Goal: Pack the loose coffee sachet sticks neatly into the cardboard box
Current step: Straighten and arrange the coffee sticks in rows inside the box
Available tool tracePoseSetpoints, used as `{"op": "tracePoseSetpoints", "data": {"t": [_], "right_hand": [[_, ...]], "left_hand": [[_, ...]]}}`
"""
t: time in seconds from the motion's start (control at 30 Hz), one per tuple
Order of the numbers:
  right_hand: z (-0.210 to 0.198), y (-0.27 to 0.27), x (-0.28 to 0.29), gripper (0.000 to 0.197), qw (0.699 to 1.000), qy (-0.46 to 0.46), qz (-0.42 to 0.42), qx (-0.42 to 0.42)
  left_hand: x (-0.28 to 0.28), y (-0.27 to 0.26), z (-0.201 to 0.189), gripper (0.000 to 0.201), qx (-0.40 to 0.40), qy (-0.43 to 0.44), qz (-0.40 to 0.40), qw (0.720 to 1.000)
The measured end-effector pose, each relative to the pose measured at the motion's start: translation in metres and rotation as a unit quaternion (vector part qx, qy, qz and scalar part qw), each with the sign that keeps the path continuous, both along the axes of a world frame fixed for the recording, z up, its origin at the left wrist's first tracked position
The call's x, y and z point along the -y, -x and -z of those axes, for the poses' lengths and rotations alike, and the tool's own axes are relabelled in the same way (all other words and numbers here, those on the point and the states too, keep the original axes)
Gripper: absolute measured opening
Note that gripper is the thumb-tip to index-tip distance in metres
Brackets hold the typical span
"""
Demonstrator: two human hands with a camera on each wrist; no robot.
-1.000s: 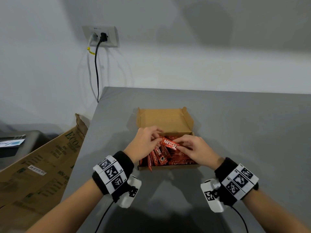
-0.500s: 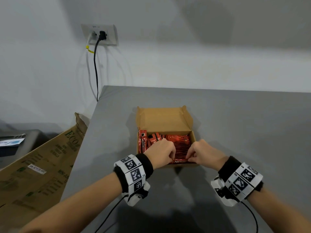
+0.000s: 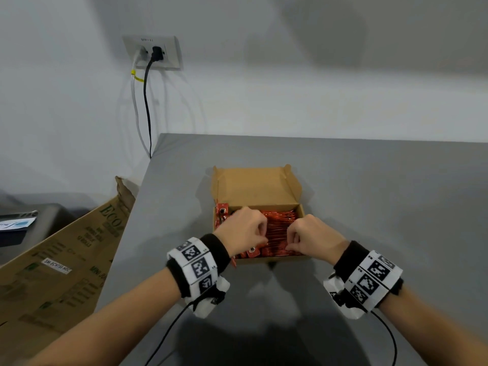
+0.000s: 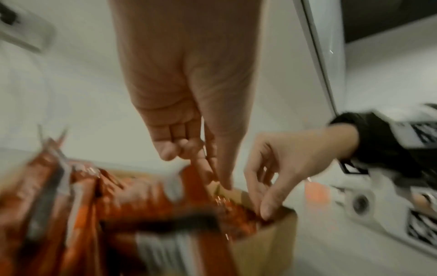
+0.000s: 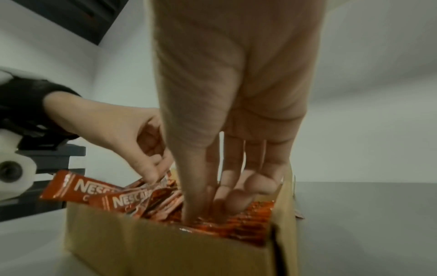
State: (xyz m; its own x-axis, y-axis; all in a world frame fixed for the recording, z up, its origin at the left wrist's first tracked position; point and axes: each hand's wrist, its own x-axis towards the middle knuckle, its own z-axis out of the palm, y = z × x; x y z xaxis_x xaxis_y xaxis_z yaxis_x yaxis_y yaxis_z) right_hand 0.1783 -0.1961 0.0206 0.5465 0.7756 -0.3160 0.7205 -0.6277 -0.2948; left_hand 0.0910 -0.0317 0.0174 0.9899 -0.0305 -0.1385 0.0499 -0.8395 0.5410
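An open cardboard box stands on the grey table with its lid folded back. It is packed with red coffee sachet sticks. A few sticks stand up at the box's left side. My left hand is over the front left of the box. In the right wrist view the left hand pinches the end of a sachet. My right hand has its thumb pushed down behind the front wall, with its curled fingers gripping the sachets. The left wrist view is blurred.
A flattened brown carton leans against the table's left edge. A wall socket with two cables is at the back left. Wrist cables trail toward me across the near table.
One second ago both hands held one sachet above the box. They have lowered it and come to the box's near edge, where their fingers are now among the sachets.
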Motion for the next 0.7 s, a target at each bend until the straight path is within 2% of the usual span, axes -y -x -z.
{"op": "tracePoseSetpoints", "data": {"t": [0.1,0.17,0.33,0.47,0.57,0.7], "right_hand": [[0.002,0.002,-0.011,0.016,0.997,-0.063,0.028,0.040],[0.005,0.009,-0.027,0.020,0.993,-0.091,0.050,0.047],[0.017,0.026,-0.066,0.030,0.991,-0.075,0.105,0.029],[0.022,0.028,-0.076,0.025,0.989,-0.076,0.123,0.033],[0.024,0.025,-0.076,0.024,0.985,-0.083,0.151,-0.005],[0.019,0.023,-0.068,0.014,0.967,-0.182,0.168,-0.060]], "left_hand": [[-0.025,0.001,-0.005,0.008,0.061,-0.019,-0.094,0.993],[-0.039,0.002,-0.004,0.010,0.073,-0.044,-0.130,0.988],[-0.048,0.009,0.006,0.012,0.041,-0.050,-0.129,0.990],[-0.045,0.013,0.012,0.012,0.039,-0.042,-0.120,0.991],[-0.045,0.013,0.015,0.013,0.038,-0.055,-0.113,0.991],[-0.045,0.013,0.012,0.017,0.056,-0.040,-0.136,0.988]]}}
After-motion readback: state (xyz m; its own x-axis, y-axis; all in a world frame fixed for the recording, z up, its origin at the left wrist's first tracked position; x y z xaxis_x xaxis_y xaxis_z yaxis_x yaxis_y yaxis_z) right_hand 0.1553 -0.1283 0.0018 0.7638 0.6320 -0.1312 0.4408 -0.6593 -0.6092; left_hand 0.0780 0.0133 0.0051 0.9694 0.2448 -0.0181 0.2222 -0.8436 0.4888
